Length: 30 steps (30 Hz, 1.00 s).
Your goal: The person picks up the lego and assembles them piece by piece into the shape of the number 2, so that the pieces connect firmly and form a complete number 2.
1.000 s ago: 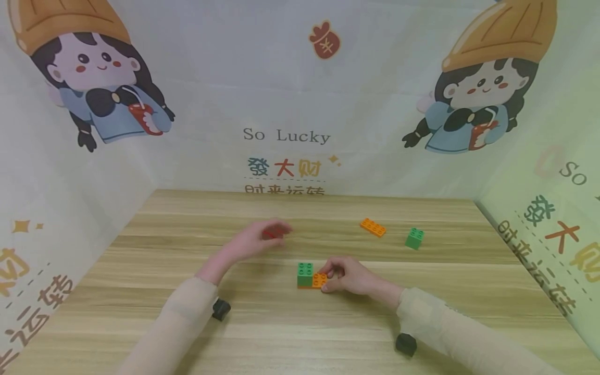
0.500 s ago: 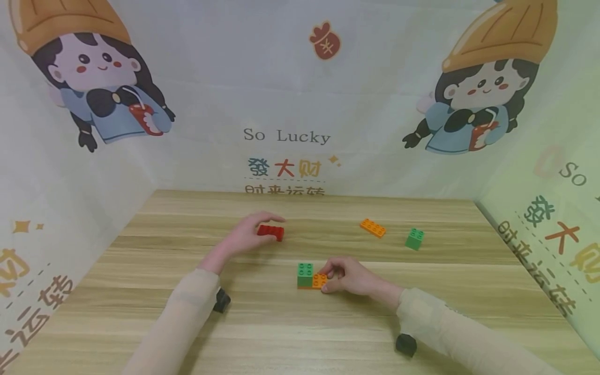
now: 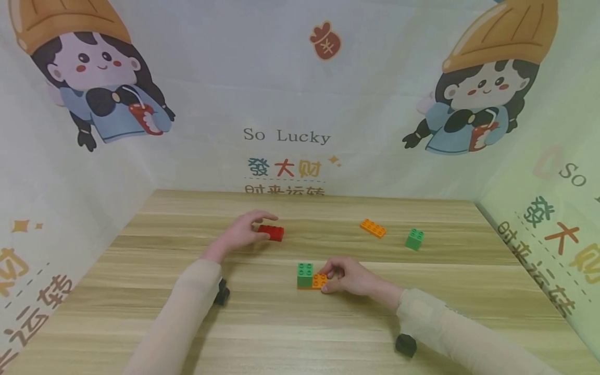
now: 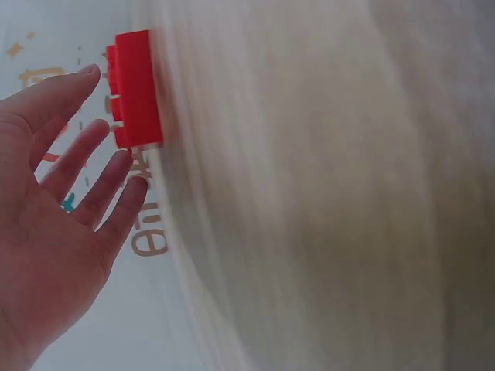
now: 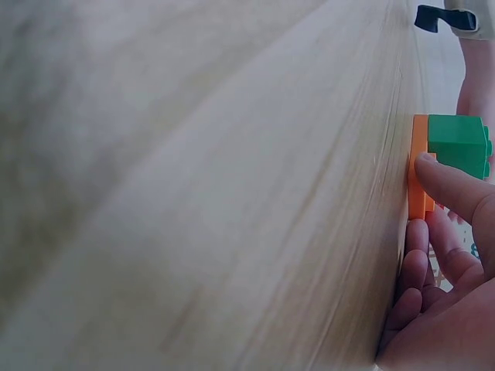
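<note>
A red building brick (image 3: pixel 273 233) stands on the wooden table, left of centre. My left hand (image 3: pixel 238 232) is spread around its left side, thumb tip overlapping its near face in the head view. In the left wrist view, the fingers are parted and the red brick (image 4: pixel 141 89) lies beyond their tips. Nearer to me, my right hand (image 3: pixel 350 277) pinches the right end of an orange building plate (image 3: pixel 320 280). A green building brick (image 3: pixel 305 274) is fixed on that plate's left half. The right wrist view shows the thumb (image 5: pixel 445 179) against the plate's edge, fingers at its end.
Farther back on the right lie a loose orange plate (image 3: pixel 373 227) and another green brick (image 3: pixel 414 239). A printed cloth (image 3: pixel 211 104) rises behind and on both sides of the table. A black camera mount (image 3: pixel 405 345) hangs under the right sleeve.
My left hand has come away from the red brick, which it covered a second ago, drawing slightly left and leaving the brick standing. The right hand and its orange plate have stayed put.
</note>
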Tool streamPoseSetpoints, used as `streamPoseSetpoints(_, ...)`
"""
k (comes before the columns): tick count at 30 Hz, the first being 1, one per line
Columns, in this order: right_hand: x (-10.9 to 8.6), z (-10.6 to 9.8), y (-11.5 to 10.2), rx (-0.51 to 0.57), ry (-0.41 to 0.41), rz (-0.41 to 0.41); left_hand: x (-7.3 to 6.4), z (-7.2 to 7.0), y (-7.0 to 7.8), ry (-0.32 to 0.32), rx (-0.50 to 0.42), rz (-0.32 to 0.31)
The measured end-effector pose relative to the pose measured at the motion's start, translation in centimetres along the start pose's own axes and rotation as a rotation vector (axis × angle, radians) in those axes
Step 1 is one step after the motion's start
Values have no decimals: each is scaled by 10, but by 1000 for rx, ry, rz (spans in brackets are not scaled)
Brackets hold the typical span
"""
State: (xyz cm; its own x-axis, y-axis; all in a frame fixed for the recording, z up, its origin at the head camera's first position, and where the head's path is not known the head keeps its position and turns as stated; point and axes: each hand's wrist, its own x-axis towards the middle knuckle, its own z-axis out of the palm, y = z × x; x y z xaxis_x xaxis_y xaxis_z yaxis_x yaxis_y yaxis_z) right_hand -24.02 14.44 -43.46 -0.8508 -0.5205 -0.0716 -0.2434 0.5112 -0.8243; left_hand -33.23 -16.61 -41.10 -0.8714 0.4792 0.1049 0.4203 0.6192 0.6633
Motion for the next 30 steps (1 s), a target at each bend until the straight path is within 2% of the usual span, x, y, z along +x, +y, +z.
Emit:
streamPoseSetpoints(13,1,0,0,-7,0,-5,4,0,-12,-60,10,-92)
streamPoseSetpoints(20,1,0,0,-9,1,-12,8,-2,-14,-64,82,-79)
streamPoseSetpoints(30,2,0,0,-9,3,-10,7,-3,-13,-55,117,-84)
